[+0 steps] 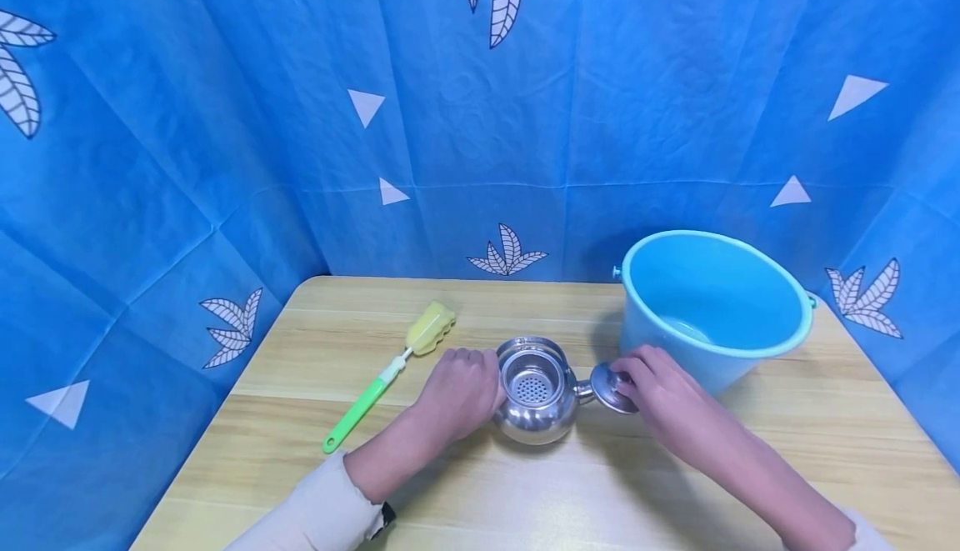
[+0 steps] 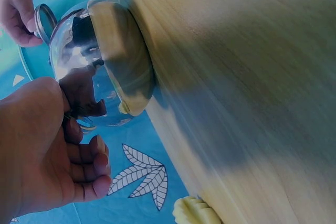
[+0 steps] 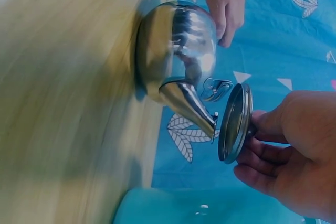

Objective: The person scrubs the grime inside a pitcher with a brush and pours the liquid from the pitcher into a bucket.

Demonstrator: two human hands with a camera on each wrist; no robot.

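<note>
The left hand [image 1: 467,388], fingers curled, grips the steel teapot [image 1: 536,424] mid-table at its side, hiding the exact hold, while the right hand [image 1: 663,388] pinches the lid [image 1: 609,394] beside the spout [image 1: 584,390]; whether lid and spout touch is unclear. The table's [image 1: 480,505] near edge is cut off in the head view. Wood stretches in front of the teapot, between the brush [image 1: 389,370] at left and the bucket [image 1: 640,326] close behind the right hand, with blue cloth [image 1: 480,134] along the back edge.

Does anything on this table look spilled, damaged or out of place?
Nothing stands out: no spill or damage shows. The teapot stands upright; its lid is off, but the right hand holds it.
</note>
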